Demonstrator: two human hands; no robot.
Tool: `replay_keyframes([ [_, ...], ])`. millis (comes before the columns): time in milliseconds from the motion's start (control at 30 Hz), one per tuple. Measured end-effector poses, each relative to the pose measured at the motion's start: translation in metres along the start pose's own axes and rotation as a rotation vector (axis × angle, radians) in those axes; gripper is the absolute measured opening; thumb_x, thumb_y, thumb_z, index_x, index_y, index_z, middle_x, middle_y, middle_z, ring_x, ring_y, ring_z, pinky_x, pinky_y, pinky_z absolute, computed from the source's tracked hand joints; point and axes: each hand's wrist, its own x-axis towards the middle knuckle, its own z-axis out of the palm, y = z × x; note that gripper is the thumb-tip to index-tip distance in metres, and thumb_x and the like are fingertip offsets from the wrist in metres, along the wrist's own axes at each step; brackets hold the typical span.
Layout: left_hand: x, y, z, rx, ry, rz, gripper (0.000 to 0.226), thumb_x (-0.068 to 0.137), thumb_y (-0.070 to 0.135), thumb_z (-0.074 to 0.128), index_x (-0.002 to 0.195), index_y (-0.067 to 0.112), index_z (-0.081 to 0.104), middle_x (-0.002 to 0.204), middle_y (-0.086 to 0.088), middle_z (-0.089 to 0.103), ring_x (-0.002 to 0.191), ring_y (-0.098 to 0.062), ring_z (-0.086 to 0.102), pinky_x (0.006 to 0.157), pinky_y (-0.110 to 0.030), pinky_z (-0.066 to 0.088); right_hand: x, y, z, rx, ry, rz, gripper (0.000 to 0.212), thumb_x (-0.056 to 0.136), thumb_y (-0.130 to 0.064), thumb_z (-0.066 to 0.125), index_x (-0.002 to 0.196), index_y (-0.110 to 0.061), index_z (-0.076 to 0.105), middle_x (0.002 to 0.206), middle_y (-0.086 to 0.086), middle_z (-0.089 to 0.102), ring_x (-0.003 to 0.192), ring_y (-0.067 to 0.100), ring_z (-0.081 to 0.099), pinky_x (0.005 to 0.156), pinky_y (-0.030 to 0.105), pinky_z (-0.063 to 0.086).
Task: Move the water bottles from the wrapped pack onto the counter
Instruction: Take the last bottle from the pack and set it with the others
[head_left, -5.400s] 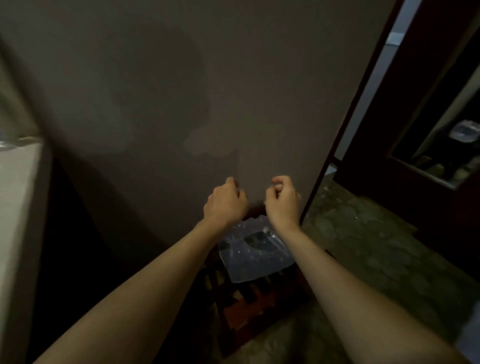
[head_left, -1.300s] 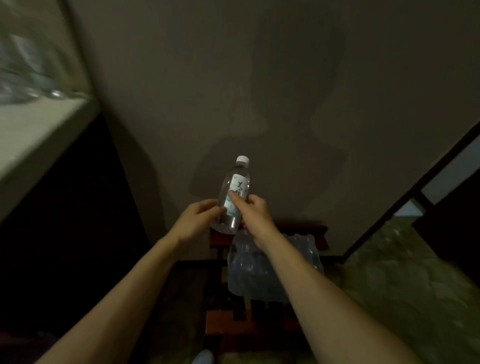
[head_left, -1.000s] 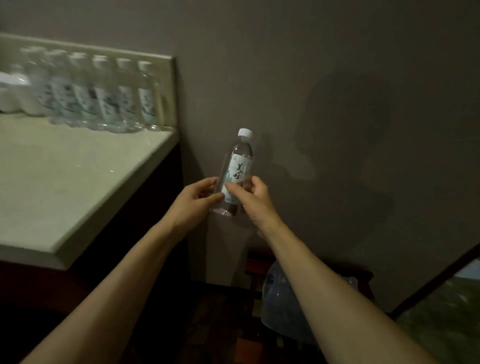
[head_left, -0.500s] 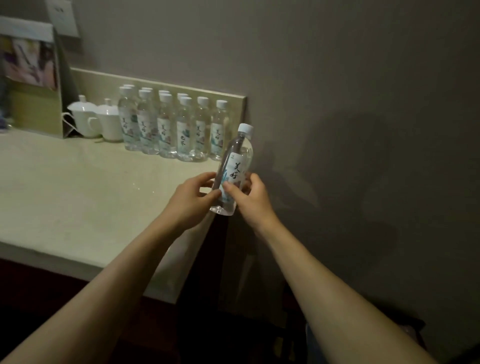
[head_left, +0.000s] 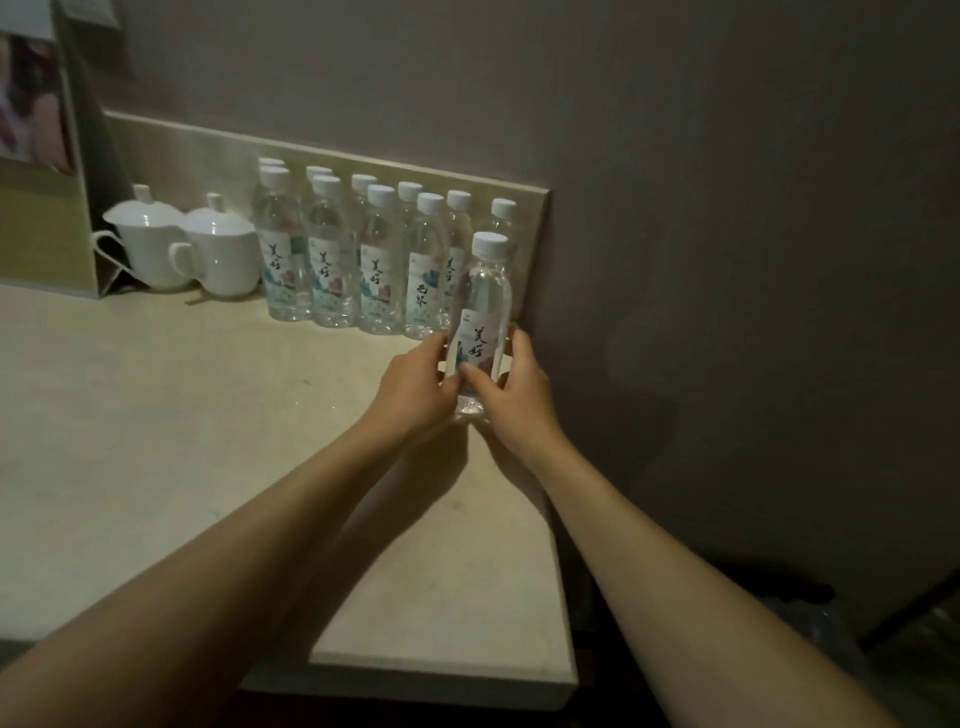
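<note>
A clear water bottle (head_left: 482, 306) with a white cap and a white label stands upright over the pale counter (head_left: 156, 441), near its right edge. Both hands hold its lower half: my left hand (head_left: 415, 387) grips it from the left, my right hand (head_left: 511, 395) from the right. Whether its base touches the counter I cannot tell. Several identical bottles (head_left: 358, 260) stand in two rows against the backsplash just behind it. A bit of the wrapped pack (head_left: 810, 623) shows dimly at the lower right, below counter height.
Two white lidded cups (head_left: 182, 249) stand left of the bottle rows. A framed card stand (head_left: 36, 156) leans at the far left. The grey wall (head_left: 727, 260) runs along the counter's right end. The counter's front edge (head_left: 441, 680) is near me.
Both hands carried the bottle from beyond the counter's right edge to over its surface, in front of the bottle rows, and brought it upright. The view has come closer to the counter.
</note>
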Motion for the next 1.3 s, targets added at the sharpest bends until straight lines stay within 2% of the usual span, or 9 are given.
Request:
replay_keyframes([
  [200, 0.023, -0.007, 0.004, 0.146, 0.065, -0.002, 0.037, 0.095, 0.019, 0.057, 0.133, 0.016, 0.054, 0.117, -0.01, 0.066, 0.106, -0.027, 0.061, 0.082, -0.032, 0.046, 0.02, 0.004, 0.017, -0.109, 0.046, 0.009, 0.037, 0.087, -0.024, 0.067, 0.116, -0.011, 0.049, 0.109, 0.008, 0.065, 0.101, 0.026, 0.063, 0.088, 0.044, 0.052],
  [300, 0.036, -0.01, 0.007, 0.191, 0.064, -0.043, 0.032, 0.095, 0.021, 0.057, 0.125, 0.01, 0.058, 0.113, -0.013, 0.066, 0.103, -0.03, 0.062, 0.083, -0.038, 0.048, 0.03, 0.007, 0.02, -0.156, 0.066, 0.016, 0.036, 0.087, -0.027, 0.067, 0.112, -0.009, 0.048, 0.111, 0.012, 0.065, 0.103, 0.028, 0.063, 0.087, 0.041, 0.052],
  [433, 0.054, -0.016, 0.014, 0.136, 0.123, -0.171, 0.028, 0.093, 0.026, 0.062, 0.11, 0.005, 0.054, 0.103, -0.012, 0.064, 0.096, -0.031, 0.062, 0.07, -0.036, 0.046, 0.047, 0.012, 0.024, -0.238, 0.078, 0.009, 0.03, 0.087, -0.03, 0.067, 0.098, -0.014, 0.044, 0.108, 0.012, 0.065, 0.101, 0.031, 0.062, 0.078, 0.033, 0.046],
  [567, 0.071, -0.02, 0.018, 0.183, 0.117, -0.156, 0.022, 0.094, 0.025, 0.059, 0.101, 0.005, 0.063, 0.095, -0.013, 0.066, 0.089, -0.03, 0.063, 0.072, -0.037, 0.05, 0.064, 0.016, 0.028, -0.346, 0.073, 0.017, 0.039, 0.089, -0.035, 0.063, 0.109, -0.006, 0.045, 0.12, 0.019, 0.055, 0.107, 0.038, 0.057, 0.086, 0.043, 0.048],
  [667, 0.084, -0.022, 0.019, 0.31, 0.062, -0.089, 0.019, 0.093, 0.019, 0.059, 0.089, 0.003, 0.067, 0.087, -0.015, 0.068, 0.083, -0.032, 0.066, 0.072, -0.038, 0.053, 0.075, 0.019, 0.03, -0.418, 0.082, 0.023, 0.042, 0.09, -0.04, 0.06, 0.111, -0.007, 0.045, 0.121, 0.016, 0.048, 0.106, 0.039, 0.056, 0.083, 0.043, 0.045],
  [833, 0.097, -0.024, 0.023, 0.537, -0.05, 0.026, 0.016, 0.087, 0.01, 0.062, 0.1, 0.01, 0.071, 0.09, -0.009, 0.068, 0.083, -0.026, 0.067, 0.076, -0.037, 0.057, 0.094, 0.024, 0.033, -0.452, 0.057, 0.053, 0.045, 0.091, -0.043, 0.057, 0.116, -0.008, 0.043, 0.124, 0.017, 0.046, 0.108, 0.041, 0.056, 0.081, 0.041, 0.043],
  [1033, 0.107, -0.023, 0.026, 0.661, -0.034, 0.089, 0.017, 0.09, 0.013, 0.057, 0.102, 0.012, 0.069, 0.096, -0.009, 0.068, 0.089, -0.026, 0.066, 0.074, -0.033, 0.05, 0.11, 0.025, 0.037, -0.492, 0.05, 0.077, 0.045, 0.093, -0.042, 0.054, 0.12, -0.007, 0.041, 0.127, 0.019, 0.046, 0.11, 0.043, 0.055, 0.083, 0.044, 0.044],
  [1133, 0.113, -0.026, 0.029, 0.705, -0.05, 0.092, 0.019, 0.091, 0.015, 0.057, 0.107, 0.013, 0.066, 0.099, -0.008, 0.069, 0.092, -0.026, 0.066, 0.073, -0.032, 0.049, 0.116, 0.026, 0.036, -0.476, 0.039, 0.075, 0.046, 0.093, -0.041, 0.055, 0.121, -0.008, 0.042, 0.127, 0.018, 0.047, 0.111, 0.041, 0.054, 0.082, 0.04, 0.042],
  [1300, 0.12, -0.033, 0.033, 0.729, -0.053, 0.096, 0.023, 0.092, 0.016, 0.053, 0.113, 0.011, 0.063, 0.104, -0.01, 0.069, 0.097, -0.029, 0.066, 0.078, -0.037, 0.052, 0.12, 0.025, 0.038, -0.45, 0.061, 0.09, 0.052, 0.092, -0.038, 0.058, 0.129, -0.007, 0.04, 0.133, 0.016, 0.048, 0.118, 0.037, 0.053, 0.091, 0.044, 0.046],
])
